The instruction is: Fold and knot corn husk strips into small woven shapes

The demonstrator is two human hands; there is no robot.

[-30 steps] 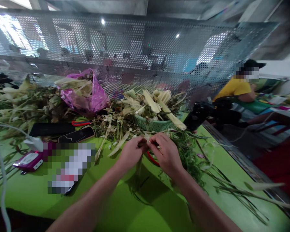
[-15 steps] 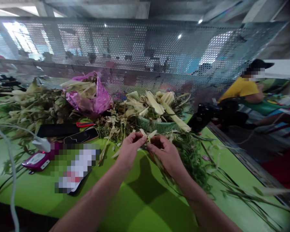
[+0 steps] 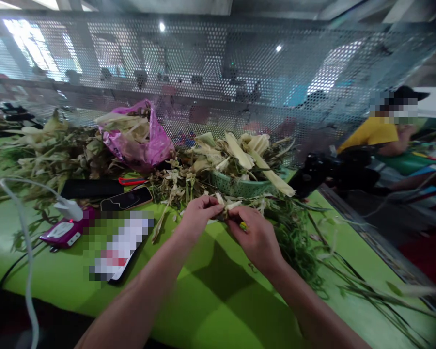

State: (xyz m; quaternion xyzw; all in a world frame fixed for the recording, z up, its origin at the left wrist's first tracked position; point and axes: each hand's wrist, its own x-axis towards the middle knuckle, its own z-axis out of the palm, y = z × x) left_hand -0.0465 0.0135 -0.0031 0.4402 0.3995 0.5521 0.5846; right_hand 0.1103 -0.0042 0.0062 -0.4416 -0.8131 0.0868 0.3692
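Both hands meet over the green table (image 3: 210, 310), pinching a small bundle of pale corn husk strips (image 3: 221, 199). My left hand (image 3: 198, 213) is closed on its left side, thumb and fingertips pressed together. From the right, my right hand (image 3: 256, 237) grips the same piece with bent fingers, its knuckles turned up. The fingertips partly hide the bundle's lower part. Just behind the hands stands a green basket (image 3: 240, 186) heaped with dried husks (image 3: 240, 152). Curly green fibre (image 3: 298, 252) lies right of my right hand.
A pink plastic bag (image 3: 141, 150) of husks stands back left beside piled dried leaves (image 3: 69, 150). Phones (image 3: 127, 198), a red-handled tool (image 3: 132, 181) and a purple power strip (image 3: 67, 230) with a white cable lie left. Long stems (image 3: 378, 295) cross the right side. A person in yellow (image 3: 370, 133) sits beyond.
My right hand has rolled over the husk bundle, showing more of its back. Thin strands that hung below it no longer show. The view has shifted slightly.
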